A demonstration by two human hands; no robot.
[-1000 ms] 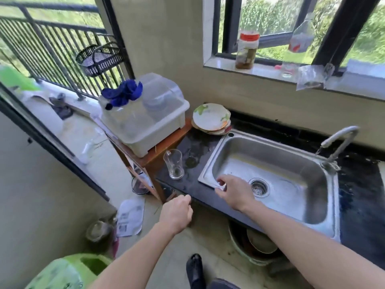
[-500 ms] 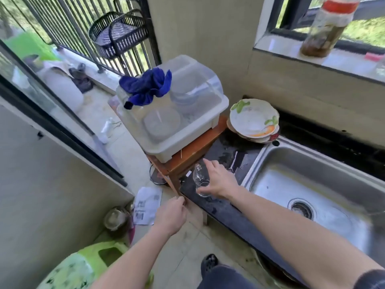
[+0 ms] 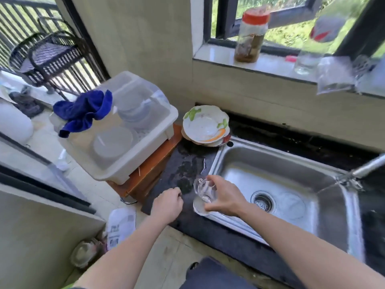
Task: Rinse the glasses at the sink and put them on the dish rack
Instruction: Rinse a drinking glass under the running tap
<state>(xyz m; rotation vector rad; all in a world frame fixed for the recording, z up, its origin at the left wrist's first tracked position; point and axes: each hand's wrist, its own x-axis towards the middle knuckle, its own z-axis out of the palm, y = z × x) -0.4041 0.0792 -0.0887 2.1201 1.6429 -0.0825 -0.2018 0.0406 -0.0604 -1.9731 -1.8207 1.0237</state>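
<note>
Glass [image 3: 203, 189] is gripped by the right hand [image 3: 224, 197], fingers curled round it, over the front-left corner of the sink [image 3: 291, 161]. The left hand [image 3: 167, 205] is fisted and empty, beside it over the counter [image 3: 183, 163].

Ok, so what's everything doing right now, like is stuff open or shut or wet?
glass: tilted, gripped by the right hand, at the sink's left rim.
left hand: fingers curled, holding nothing.
tap: thin stream seems to be running.
sink: wet, drain unplugged.
dish rack: clear lid down, blue cloth on top.
jar: red lid on.
plates: stacked on the counter.
</note>
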